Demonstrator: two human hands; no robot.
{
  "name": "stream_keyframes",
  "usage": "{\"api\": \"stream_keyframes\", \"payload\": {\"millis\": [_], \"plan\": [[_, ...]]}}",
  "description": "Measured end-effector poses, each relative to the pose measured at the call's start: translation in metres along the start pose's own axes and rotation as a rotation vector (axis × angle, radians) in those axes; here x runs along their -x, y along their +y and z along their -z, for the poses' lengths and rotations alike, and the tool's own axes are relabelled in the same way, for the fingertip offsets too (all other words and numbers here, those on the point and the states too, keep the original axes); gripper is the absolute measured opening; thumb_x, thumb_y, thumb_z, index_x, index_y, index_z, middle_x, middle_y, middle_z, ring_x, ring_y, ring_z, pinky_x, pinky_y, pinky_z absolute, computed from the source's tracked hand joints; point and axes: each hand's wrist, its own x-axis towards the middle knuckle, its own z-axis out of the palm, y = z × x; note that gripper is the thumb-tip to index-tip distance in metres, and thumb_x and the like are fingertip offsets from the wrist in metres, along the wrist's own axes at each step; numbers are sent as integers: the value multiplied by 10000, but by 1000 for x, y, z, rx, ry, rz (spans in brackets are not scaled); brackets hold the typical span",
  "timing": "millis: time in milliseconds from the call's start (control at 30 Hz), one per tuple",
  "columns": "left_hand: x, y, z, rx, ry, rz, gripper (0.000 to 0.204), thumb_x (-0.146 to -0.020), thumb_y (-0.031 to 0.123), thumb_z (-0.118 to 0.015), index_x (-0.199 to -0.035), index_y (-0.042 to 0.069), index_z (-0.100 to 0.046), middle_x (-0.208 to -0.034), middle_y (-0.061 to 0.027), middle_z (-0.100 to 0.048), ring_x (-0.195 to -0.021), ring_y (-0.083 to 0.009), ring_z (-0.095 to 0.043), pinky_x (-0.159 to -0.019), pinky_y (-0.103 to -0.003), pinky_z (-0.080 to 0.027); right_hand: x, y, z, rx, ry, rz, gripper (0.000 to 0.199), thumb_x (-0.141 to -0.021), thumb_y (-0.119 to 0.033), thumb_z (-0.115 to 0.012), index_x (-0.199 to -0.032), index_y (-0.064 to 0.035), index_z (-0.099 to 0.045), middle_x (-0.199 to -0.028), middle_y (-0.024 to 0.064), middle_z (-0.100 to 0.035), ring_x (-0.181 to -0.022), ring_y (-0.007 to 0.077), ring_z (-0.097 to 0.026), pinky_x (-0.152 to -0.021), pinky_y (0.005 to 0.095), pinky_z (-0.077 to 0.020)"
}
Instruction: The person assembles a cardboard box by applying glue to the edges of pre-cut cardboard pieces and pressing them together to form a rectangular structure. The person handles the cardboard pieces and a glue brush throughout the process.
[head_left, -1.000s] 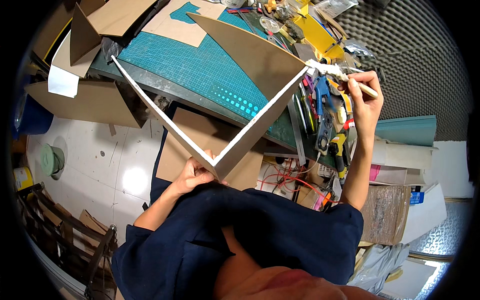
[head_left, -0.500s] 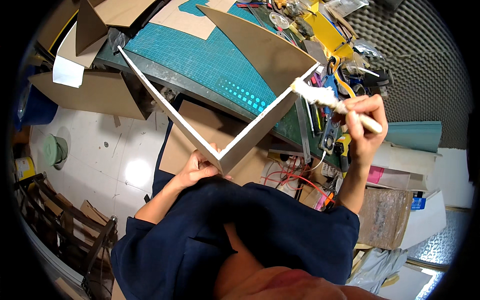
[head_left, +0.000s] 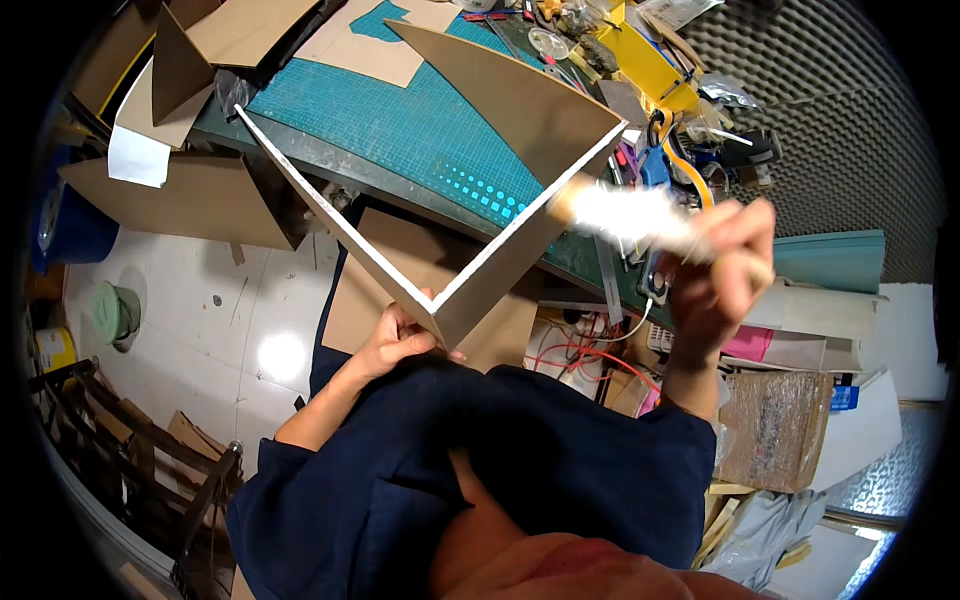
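Observation:
My left hand (head_left: 395, 345) is closed around the near corner of an angled brown board structure (head_left: 495, 280), whose upward-facing edges are coated white. One large pointed panel (head_left: 520, 95) of it reaches out over the bench. In my right hand (head_left: 728, 265) is a brush (head_left: 620, 212), its bristles thick with something white and smeared by motion. The bristle tip is at or just over the right-hand edge of the structure; whether it touches cannot be made out. Along that edge the white runs from the near corner to the far right corner.
A green cutting mat (head_left: 340, 110) covers the bench, with a cut board sheet (head_left: 365, 50) on it. Tools and a yellow bin (head_left: 650, 65) crowd the right side. More brown panels (head_left: 185, 200) lean at the left. A green bucket (head_left: 112, 312) stands on the floor.
My right hand has swept the brush down and left along the white edge, nearer to the corner. That edge looks more evenly white. My left hand keeps its grip.

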Motion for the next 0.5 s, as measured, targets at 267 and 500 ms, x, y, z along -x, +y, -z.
{"api": "stream_keyframes", "payload": {"millis": [267, 500], "plan": [[-2, -3, -7, -215, 54, 6, 681, -798, 86, -732, -1349, -6, -343, -1144, -115, -591, -1077, -249, -597, -939, -386, -493, -45, 100, 51, -16, 343, -84, 132, -969, -82, -505, -1073, -1, -497, -1029, 190, -631, -969, 291, -662, -905, 374, -536], [-8, -3, -46, -257, 289, -215, 929, -788, -79, -671, -1412, 173, -31, -1375, -141, -295, -1222, -284, -473, -924, -457, -525, -65, 137, 26, -311, 192, -200, 164, -976, -142, -517, -1098, -35, -492, -1017, 147, -628, -854, 217, -682, -787, 330, -533]]}}
